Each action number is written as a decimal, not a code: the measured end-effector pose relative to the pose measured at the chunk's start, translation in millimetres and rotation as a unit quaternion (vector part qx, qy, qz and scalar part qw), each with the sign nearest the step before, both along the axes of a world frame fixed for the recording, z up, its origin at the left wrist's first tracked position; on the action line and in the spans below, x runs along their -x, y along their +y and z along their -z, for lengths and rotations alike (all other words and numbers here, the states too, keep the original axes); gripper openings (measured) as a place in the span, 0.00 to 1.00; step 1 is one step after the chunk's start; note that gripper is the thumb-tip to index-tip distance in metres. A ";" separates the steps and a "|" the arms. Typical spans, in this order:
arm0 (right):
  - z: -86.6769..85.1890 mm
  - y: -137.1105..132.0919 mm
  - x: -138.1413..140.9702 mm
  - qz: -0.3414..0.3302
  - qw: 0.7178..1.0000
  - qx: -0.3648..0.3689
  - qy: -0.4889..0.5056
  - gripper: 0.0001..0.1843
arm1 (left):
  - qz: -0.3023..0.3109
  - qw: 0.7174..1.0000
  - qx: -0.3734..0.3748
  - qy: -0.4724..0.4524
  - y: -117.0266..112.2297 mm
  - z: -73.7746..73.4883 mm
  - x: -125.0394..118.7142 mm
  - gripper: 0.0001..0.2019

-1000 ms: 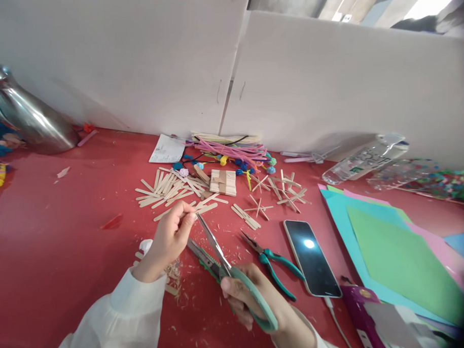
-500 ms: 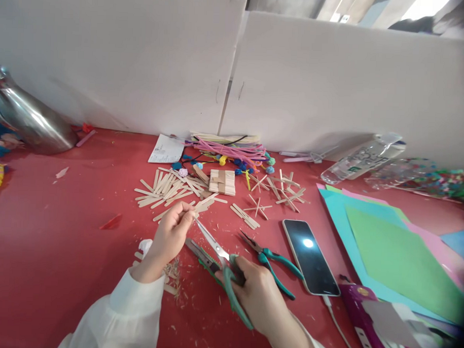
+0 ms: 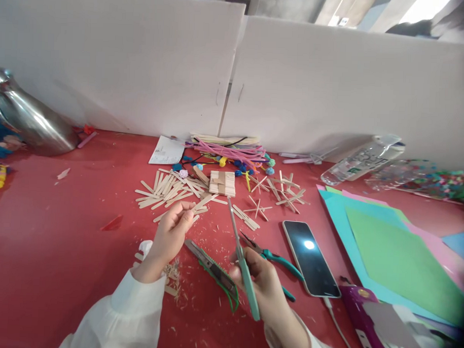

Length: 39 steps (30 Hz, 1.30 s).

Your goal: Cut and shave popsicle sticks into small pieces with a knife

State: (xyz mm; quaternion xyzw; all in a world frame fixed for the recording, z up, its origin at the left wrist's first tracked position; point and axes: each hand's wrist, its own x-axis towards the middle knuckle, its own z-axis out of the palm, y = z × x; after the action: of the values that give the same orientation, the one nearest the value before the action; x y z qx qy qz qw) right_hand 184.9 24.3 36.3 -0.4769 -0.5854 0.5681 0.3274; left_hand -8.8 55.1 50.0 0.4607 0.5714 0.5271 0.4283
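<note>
My left hand point(image 3: 172, 233) pinches a wooden craft stick point(image 3: 202, 202) between thumb and fingertips, its far end pointing up and to the right. In my right hand point(image 3: 264, 281) is a pair of green-handled scissors point(image 3: 247, 281), blades pointing up and away, apart from the stick. A green utility knife point(image 3: 211, 267) lies between the hands among wood shavings. Partly behind the right hand rest teal needle-nose pliers point(image 3: 282, 263). Loose craft sticks point(image 3: 165, 188) spread beyond the left hand, beside a banded bundle of sticks point(image 3: 222, 184).
Small stick frames point(image 3: 288, 191) and pipe cleaners point(image 3: 233, 151) lie toward the white partition point(image 3: 314, 90). On the right are a phone point(image 3: 311, 258), coloured paper sheets point(image 3: 389, 245), a purple device point(image 3: 367, 321) and a plastic bottle point(image 3: 364, 158). A metal jug point(image 3: 36, 119) stands far left.
The scissors have moved away from the stick, to the right, and turned more upright in my right hand. More of the utility knife shows. My left hand stays in place with the stick.
</note>
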 end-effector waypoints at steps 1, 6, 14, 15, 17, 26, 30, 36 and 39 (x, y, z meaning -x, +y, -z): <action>1.3 -0.7 0.0 -0.007 1.000 0.003 0.009 0.25 | 0.001 1.000 -0.001 0.003 -0.4 -0.5 -0.4 0.11; 5.7 -6.3 0.0 -0.098 0.986 0.061 0.119 0.31 | 0.004 0.999 -0.019 0.027 -1.9 1.2 -1.1 0.09; -6.7 -15.5 -6.0 -0.223 0.954 0.100 0.174 0.35 | -0.003 0.999 -0.042 -0.005 -3.5 4.4 -0.8 0.09; -5.4 -15.4 -5.6 -0.219 0.954 0.100 0.178 0.34 | -0.002 0.999 -0.041 -0.009 -3.6 4.2 -0.9 0.09; 0.7 -12.9 -3.2 -0.190 0.955 0.096 0.209 0.32 | -0.002 0.999 -0.036 -0.024 -3.6 3.2 -0.9 0.09; 3.1 15.3 -5.9 0.097 0.976 -0.004 0.194 0.13 | 0.250 0.962 0.109 -0.018 -7.9 -7.5 -2.9 0.08; 3.5 14.8 -4.5 0.094 0.977 0.010 0.190 0.13 | 0.303 0.942 0.141 0.000 -11.0 -9.7 -4.8 0.07; 10.0 13.6 0.2 0.124 0.976 0.003 0.178 0.11 | 0.325 0.935 0.142 0.012 -12.0 -9.0 -5.5 0.08; 10.6 16.0 -0.8 0.124 0.972 0.012 0.201 0.10 | 0.296 0.950 0.092 0.031 -10.9 -6.5 -8.4 0.09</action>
State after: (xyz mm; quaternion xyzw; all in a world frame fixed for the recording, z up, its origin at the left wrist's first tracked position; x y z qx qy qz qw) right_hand 185.7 40.3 25.7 -0.4263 -0.4367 0.6141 0.5003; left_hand -0.4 44.1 56.5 0.5837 0.4681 0.3073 0.5880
